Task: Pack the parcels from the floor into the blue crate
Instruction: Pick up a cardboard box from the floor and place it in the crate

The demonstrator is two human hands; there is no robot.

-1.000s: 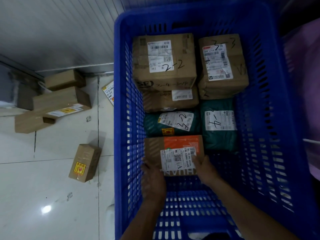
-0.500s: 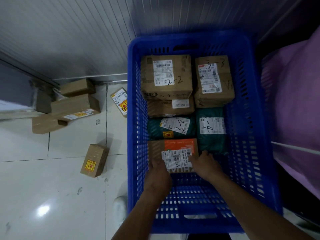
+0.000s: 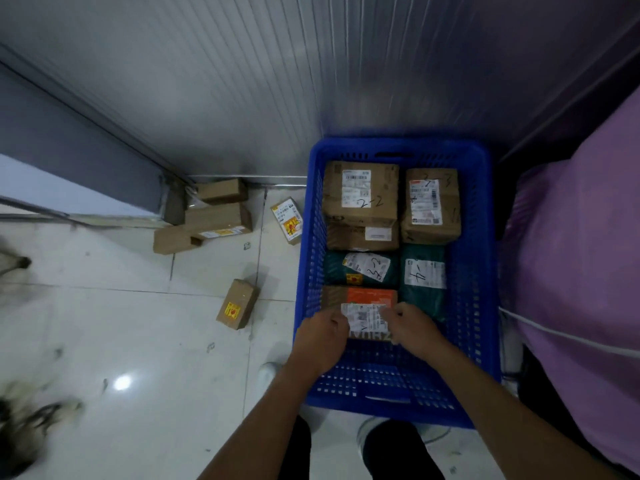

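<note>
Now you're seating the orange-topped parcel at six o'clock in the blue crate, left grip and right grip curled on its near edge; next, release and fetch the floor box at nine o'clock.

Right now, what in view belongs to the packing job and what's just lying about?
Job:
blue crate
orange-topped parcel, held by left hand and right hand
packed cardboard boxes
two green bags
yellow-stickered box on the floor
labelled parcel beside the crate
three stacked boxes by the wall

Lying about:
purple bag, right
dark blurred object, bottom left
</note>
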